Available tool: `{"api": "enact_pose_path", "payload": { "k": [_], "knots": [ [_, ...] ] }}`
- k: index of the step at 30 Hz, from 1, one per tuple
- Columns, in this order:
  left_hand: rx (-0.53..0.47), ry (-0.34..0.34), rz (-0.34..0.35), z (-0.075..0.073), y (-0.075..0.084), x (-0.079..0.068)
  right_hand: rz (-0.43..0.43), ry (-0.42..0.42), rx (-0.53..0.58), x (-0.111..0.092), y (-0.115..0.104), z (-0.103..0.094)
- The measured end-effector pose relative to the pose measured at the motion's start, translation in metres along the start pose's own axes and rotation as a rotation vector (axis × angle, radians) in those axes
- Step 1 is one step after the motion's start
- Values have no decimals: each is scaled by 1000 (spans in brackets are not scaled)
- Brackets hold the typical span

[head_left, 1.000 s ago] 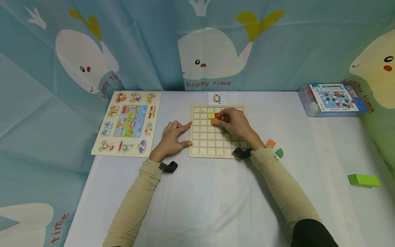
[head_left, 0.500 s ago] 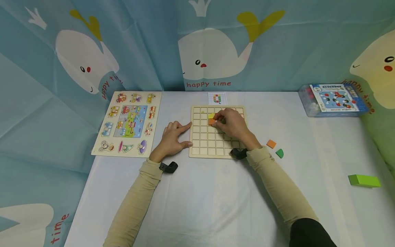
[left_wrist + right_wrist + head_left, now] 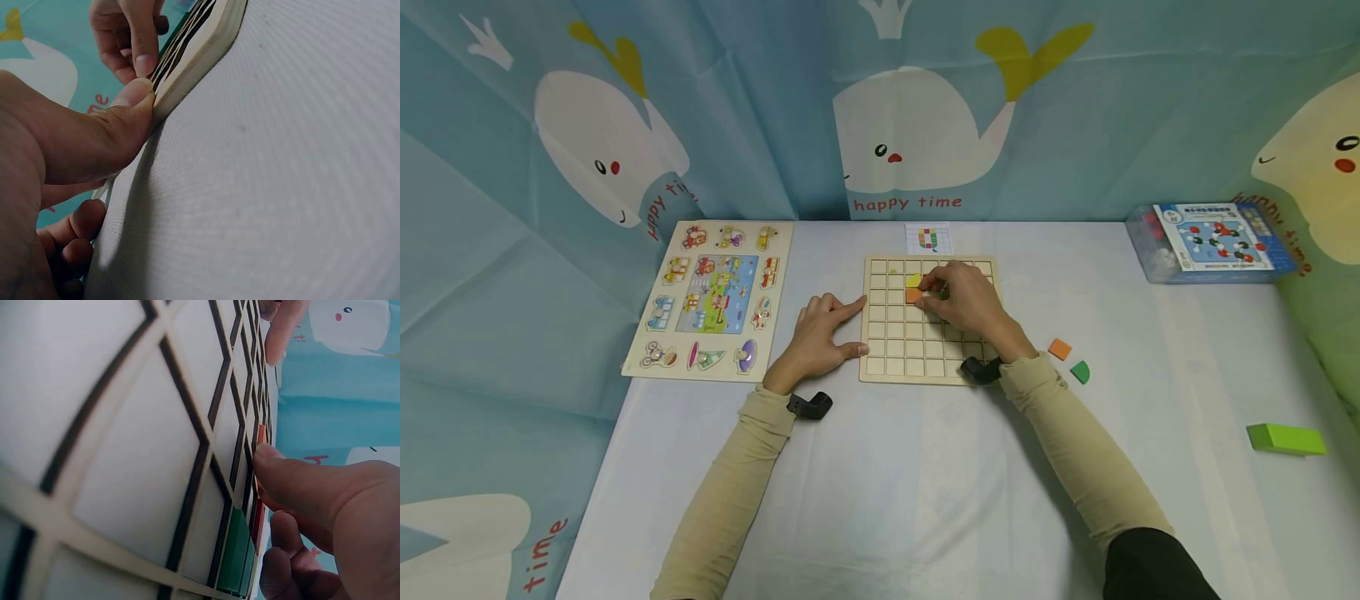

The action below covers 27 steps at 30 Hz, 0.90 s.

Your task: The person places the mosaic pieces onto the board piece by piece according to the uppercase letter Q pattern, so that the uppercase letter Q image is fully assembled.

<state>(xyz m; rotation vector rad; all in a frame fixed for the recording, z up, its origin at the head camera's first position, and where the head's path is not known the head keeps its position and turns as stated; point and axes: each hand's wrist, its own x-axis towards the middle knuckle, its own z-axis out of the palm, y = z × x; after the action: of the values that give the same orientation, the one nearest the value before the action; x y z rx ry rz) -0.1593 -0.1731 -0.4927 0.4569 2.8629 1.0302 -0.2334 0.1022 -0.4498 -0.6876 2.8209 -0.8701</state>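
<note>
A wooden grid board (image 3: 887, 373) lies on the table. My left hand (image 3: 820, 337) is beside its left edge, thumb and forefinger spread apart and touching the rim; in the left wrist view the thumb (image 3: 103, 137) rests on the board's corner. Over the upper part of the grid, my right hand (image 3: 962, 300) pinches an orange square tile (image 3: 913, 296) between thumb and fingers, at a cell just below a yellow tile (image 3: 913, 282). The right wrist view shows green tiles (image 3: 234, 556) and a red tile (image 3: 258, 520) in the grid near the fingers, which partly cover them.
Another orange tile (image 3: 1060, 349) and a green quarter-round tile (image 3: 1080, 372) lie right of the board. A pattern card (image 3: 928, 239) is behind it. A peg puzzle (image 3: 707, 300) stands left, a plastic box (image 3: 1210, 242) back right, a green block (image 3: 1286, 439) far right.
My right hand has shifted slightly left with the orange tile, which has come down into line below the yellow one. Over the last half second it barely moves. My left hand stays put.
</note>
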Motion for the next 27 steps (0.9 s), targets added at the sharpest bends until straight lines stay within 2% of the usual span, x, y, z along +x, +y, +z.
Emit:
{"api": "enact_pose_path", "payload": {
  "k": [9, 14, 20, 27],
  "knots": [
    [10, 1, -4, 0, 2, 0, -1, -6, 6, 0, -1, -2],
    [7, 0, -1, 1, 3, -1, -32, -6, 25, -3, 2, -5],
    [5, -10, -5, 1, 4, -1, -50, 11, 68, -13, 9, -15],
    [-7, 0, -6, -2, 5, -2, -11, 12, 97, -34, 24, -37]
  ]
}}
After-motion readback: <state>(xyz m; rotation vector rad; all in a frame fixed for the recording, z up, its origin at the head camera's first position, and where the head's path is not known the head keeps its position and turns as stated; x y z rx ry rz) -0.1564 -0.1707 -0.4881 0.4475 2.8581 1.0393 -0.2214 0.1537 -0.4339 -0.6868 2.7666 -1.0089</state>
